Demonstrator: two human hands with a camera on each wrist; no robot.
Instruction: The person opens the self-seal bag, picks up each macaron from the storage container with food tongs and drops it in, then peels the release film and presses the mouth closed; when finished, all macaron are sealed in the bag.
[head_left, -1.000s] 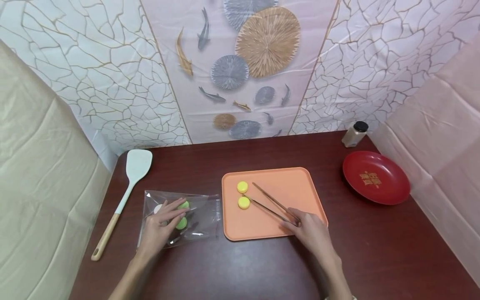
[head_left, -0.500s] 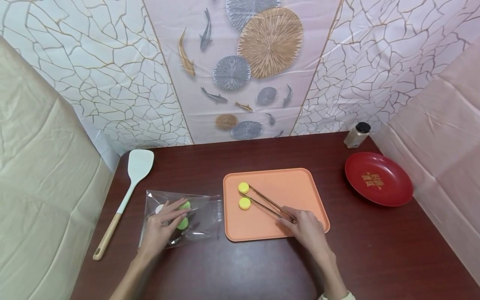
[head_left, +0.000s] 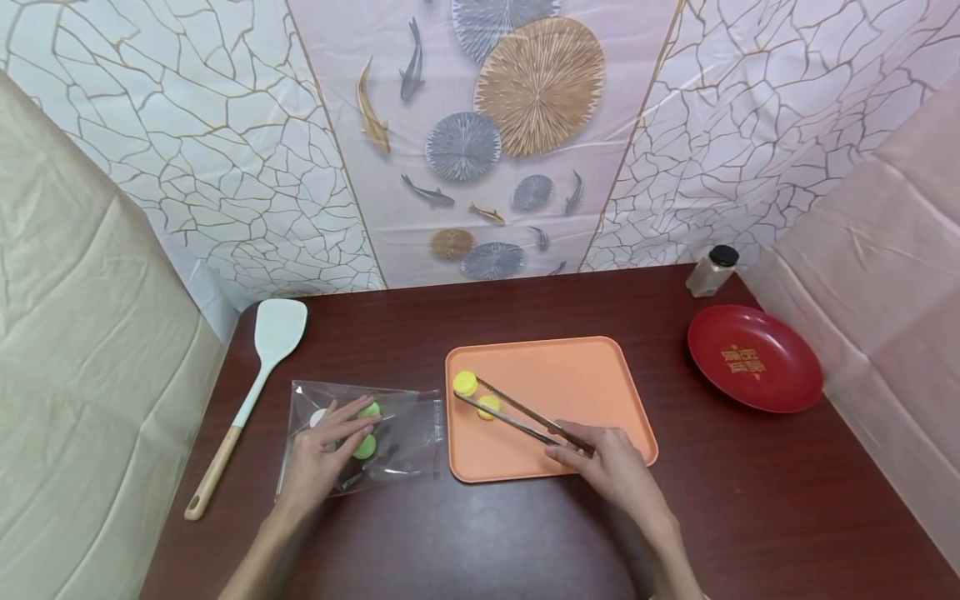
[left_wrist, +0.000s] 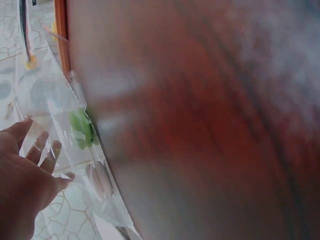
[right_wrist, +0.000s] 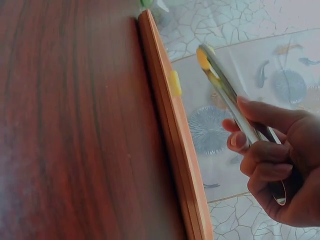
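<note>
My right hand (head_left: 617,467) grips metal tongs (head_left: 517,408) over the right part of an orange tray (head_left: 555,358). Between the tong tips is a yellow macaron (head_left: 465,382); the right wrist view shows this held macaron (right_wrist: 203,58) raised above the tray. A second yellow macaron (head_left: 488,407) lies on the tray under the tongs. On the left, my left hand (head_left: 318,454) rests with fingers spread on a clear plastic bag (head_left: 408,425). Inside the bag are green macarons (head_left: 365,447) and a white one (head_left: 317,417), partly hidden by the fingers.
A white spatula (head_left: 255,396) with a wooden handle lies left of the bag. To the tray's right sits a red plate (head_left: 753,358), with a black-capped jar (head_left: 712,271) behind it. Patterned cloth walls (head_left: 480,200) border the dark wooden table (head_left: 525,542).
The tongs closed around the far yellow macaron, which has since been lifted and moved left toward the bag. My left hand stays in place on the bag.
</note>
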